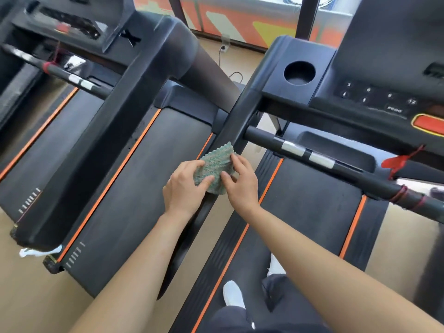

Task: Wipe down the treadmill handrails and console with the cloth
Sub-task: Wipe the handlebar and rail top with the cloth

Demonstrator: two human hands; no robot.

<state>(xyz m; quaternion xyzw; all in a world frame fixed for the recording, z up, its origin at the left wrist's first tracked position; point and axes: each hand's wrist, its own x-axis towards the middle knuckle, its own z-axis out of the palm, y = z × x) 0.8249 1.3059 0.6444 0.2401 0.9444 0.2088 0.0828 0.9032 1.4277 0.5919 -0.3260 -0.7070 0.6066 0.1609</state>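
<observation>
My left hand [185,188] pinches the near corner of the cloth [215,167], thumb laid across its face and fingers curled over the edge. My right hand [241,182] grips the opposite side, thumb pressing the weave and fingertips hooked round the far edge. The cloth is a small, nubbly green knit with a scalloped border. It is folded thick and held between both hands right on top of the side handrail [229,131], a broad bar of matte black plastic that slopes up toward the console [374,97].

Just beyond my right hand a round black crossbar [262,137] juts from the rail, carrying two shiny metal sensor bands. The console has a deep circular cup holder [299,72] and flat numbered buttons. Below lies the dark, finely textured belt [305,212] edged with orange strips. A second treadmill [108,131] stands to the left
</observation>
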